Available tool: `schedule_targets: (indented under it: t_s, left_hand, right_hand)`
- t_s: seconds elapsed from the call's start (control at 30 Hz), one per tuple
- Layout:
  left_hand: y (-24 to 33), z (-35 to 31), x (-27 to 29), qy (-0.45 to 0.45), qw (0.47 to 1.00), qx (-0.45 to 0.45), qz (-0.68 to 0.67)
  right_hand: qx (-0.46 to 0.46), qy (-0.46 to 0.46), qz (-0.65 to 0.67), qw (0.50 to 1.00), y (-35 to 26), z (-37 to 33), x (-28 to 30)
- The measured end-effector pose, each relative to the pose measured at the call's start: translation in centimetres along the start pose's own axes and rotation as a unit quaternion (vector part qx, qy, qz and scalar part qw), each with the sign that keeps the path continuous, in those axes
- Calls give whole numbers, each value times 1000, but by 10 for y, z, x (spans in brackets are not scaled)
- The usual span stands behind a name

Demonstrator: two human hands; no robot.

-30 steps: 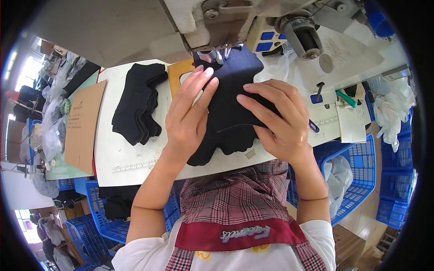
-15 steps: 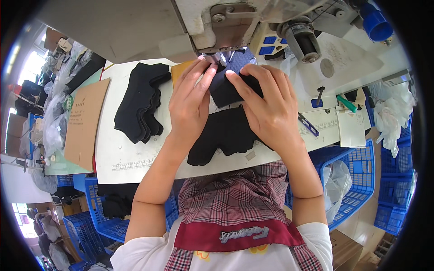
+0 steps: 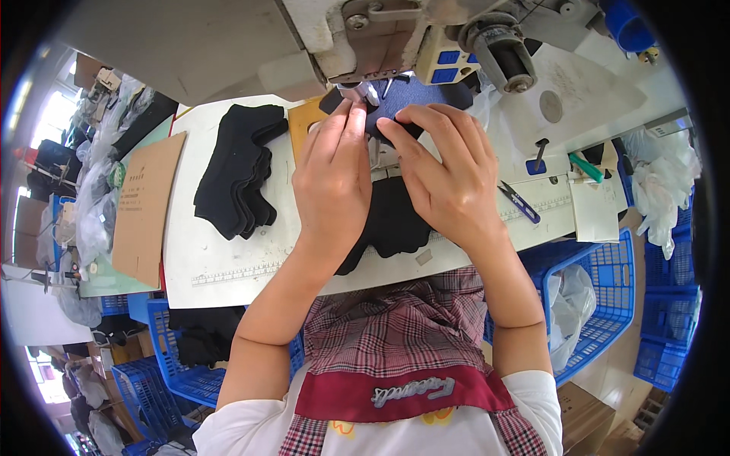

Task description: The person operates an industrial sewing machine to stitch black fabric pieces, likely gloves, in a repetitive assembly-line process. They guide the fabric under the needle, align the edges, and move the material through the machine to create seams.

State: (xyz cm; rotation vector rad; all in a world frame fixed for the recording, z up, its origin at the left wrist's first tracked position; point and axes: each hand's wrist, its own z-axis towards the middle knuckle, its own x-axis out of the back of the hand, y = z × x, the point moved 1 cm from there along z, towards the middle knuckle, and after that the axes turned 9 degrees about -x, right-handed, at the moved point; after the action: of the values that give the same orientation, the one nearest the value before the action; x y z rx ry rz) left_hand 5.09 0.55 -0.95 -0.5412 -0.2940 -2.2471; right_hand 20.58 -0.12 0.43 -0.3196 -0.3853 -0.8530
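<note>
A crowded sewing workshop fills the view: a white worktable [image 3: 228,266] with a printed ruler along its near edge, blue plastic crates [image 3: 601,281] below and to the right of it, and bags and cartons piled along the left wall. At the far side of the table stands a grey sewing machine [image 3: 395,30], and both hands work directly beneath its head. The left hand [image 3: 332,182] lies flat with its fingers stretched forward and pressed together, holding down a dark fabric piece [image 3: 391,220] whose far end reaches under the needle area. The right hand [image 3: 449,178] is just beside it, almost touching, its thumb and forefinger pinching the edge of the same fabric at the top, the other fingers curved over the cloth. The near part of the fabric spreads out below both palms toward the table edge. To the left of the left hand, apart from it, lies a stack of black cut pieces [image 3: 236,178], and farther left a sheet of brown cardboard [image 3: 148,205]. To the right of the right hand, small blue-handled snips [image 3: 519,201] rest on the table, with a green-handled tool [image 3: 585,167] beyond them.
</note>
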Motion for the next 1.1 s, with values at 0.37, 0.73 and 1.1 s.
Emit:
schedule_targets:
  t_s: [0.37,0.73,1.1]
  left_hand:
    - [-2,6,-2,13,1000,-5,20]
    - [-7,13,-2,-67,997,38,9]
    - [-18,18,-13,-79,995,54,-11]
  right_hand:
    - [32,29,-46,998,5,-2,-5]
    - [4,84,-22,996,11,1,-18]
    - [-29,86,35,995,18,6,-27]
